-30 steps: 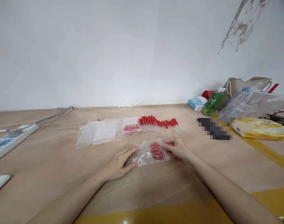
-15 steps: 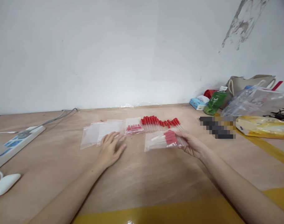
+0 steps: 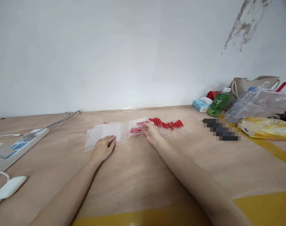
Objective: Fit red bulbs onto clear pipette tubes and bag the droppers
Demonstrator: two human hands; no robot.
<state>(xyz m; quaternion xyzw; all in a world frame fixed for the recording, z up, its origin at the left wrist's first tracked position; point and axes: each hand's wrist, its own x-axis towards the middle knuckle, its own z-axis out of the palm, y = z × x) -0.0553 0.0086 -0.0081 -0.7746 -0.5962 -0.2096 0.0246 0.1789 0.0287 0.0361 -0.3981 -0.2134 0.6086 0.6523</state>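
Observation:
My right hand [image 3: 152,131] pinches a clear zip bag of red-bulbed droppers [image 3: 143,122] by its edge. It holds this bag over another filled zip bag [image 3: 133,131] on the table, and the two overlap. To the right of them, loose droppers [image 3: 178,125] with red bulbs and thin clear stems lie in a row; the right hand hides part of the nearer ones. My left hand [image 3: 104,147] rests on the front edge of several flat, clear zip bags [image 3: 93,136], fingers stretched out and holding nothing.
A white power strip [image 3: 23,147] with cables lies at the left, with a white plug [image 3: 10,187] in front. At the right stand a green bottle [image 3: 219,102], a tissue pack [image 3: 200,105], plastic bags [image 3: 248,103] and a yellow packet [image 3: 266,128]. A wall [image 3: 110,56] closes the back.
My right hand has carried the bag of droppers left and away from me, onto the other filled bag. My left hand has drawn slightly back and left on the flat bags.

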